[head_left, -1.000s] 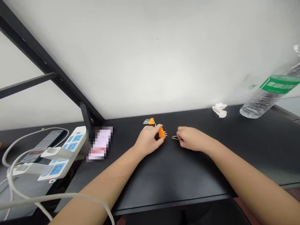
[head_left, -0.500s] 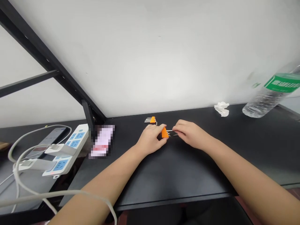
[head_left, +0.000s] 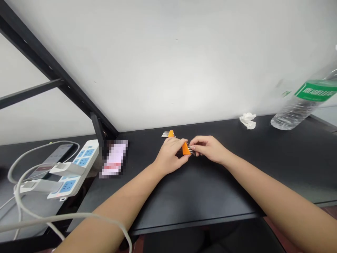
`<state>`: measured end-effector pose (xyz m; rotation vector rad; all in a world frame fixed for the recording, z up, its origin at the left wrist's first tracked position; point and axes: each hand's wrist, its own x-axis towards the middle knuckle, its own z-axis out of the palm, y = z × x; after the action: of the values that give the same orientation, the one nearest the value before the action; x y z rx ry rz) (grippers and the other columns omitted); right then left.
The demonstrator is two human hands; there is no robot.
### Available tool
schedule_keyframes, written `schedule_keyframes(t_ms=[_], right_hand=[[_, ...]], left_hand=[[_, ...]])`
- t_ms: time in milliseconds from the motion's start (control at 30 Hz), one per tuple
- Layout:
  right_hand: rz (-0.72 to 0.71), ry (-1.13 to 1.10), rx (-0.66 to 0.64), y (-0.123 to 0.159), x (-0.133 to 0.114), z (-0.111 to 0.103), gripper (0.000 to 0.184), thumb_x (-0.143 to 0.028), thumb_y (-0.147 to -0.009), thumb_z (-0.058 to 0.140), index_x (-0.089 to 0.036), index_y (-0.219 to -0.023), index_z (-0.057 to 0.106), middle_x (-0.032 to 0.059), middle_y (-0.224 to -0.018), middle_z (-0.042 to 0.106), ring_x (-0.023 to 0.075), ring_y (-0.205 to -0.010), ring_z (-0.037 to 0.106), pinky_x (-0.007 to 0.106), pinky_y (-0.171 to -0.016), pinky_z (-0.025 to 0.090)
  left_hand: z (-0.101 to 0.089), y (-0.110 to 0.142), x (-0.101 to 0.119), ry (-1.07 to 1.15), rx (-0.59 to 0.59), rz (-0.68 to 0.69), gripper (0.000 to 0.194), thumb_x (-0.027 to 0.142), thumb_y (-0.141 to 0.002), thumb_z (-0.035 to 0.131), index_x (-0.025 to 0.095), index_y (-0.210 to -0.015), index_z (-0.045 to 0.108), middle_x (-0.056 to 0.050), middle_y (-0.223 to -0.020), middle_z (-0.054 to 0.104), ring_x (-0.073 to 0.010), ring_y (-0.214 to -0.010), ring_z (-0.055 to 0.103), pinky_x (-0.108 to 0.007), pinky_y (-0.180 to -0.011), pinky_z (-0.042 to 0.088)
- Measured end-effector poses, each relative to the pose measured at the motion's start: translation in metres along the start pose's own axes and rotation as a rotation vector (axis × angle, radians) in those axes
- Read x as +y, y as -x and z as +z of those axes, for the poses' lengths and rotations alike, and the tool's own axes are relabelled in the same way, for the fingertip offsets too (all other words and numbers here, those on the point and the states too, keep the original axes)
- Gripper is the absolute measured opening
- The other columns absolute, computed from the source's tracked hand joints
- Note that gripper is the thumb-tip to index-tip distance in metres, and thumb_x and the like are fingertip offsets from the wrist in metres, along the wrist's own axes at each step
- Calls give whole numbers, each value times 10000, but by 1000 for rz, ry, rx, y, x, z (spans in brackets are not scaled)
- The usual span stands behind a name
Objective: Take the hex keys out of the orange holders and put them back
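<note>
Between the thumb and fingers of my left hand (head_left: 172,154) is an orange hex key holder (head_left: 186,149), held low over the black table. Several silver hex keys (head_left: 191,150) stick out of its right side. My right hand (head_left: 209,147) is closed on one of these keys, its fingertips close against the holder; the fingers hide most of that key. Behind my left hand lies a second orange holder (head_left: 171,134) with several silver keys (head_left: 165,134) fanned out to its left.
A crumpled white tissue (head_left: 248,121) and a plastic bottle with a green label (head_left: 313,92) are at the back right. On the left are a blurred pink item (head_left: 115,158), a white power strip (head_left: 91,144) with chargers, a phone (head_left: 56,156), looping cables and a black frame (head_left: 63,84).
My right hand has moved left, up to the orange holder, and the length of key showing between the hands has shortened. My left hand stays around the holder.
</note>
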<state>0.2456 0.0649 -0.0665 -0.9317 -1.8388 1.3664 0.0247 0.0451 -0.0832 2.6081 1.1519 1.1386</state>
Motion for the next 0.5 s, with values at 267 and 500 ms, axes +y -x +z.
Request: schedule_keyframes(t_ms=[267, 500], right_hand=[[-76, 364, 28, 0, 2, -13, 198, -287, -951, 546, -204, -969, 725, 15, -798, 687, 148, -683, 621, 290, -676, 497], [-71, 997, -95, 7, 7, -39, 136, -136, -863, 613, -209, -809, 715, 39, -887, 630, 141, -666, 573, 271, -606, 416]], left_hand=[[-2, 1, 2, 22, -93, -76, 370, 311, -850, 701, 239, -1205, 629, -29, -962, 736, -204, -908, 682, -362, -897, 541], [1, 4, -11, -39, -63, -162, 437, 302, -840, 714, 220, -1258, 613, -44, -1070, 742, -207, -937, 689, -343, -880, 561]])
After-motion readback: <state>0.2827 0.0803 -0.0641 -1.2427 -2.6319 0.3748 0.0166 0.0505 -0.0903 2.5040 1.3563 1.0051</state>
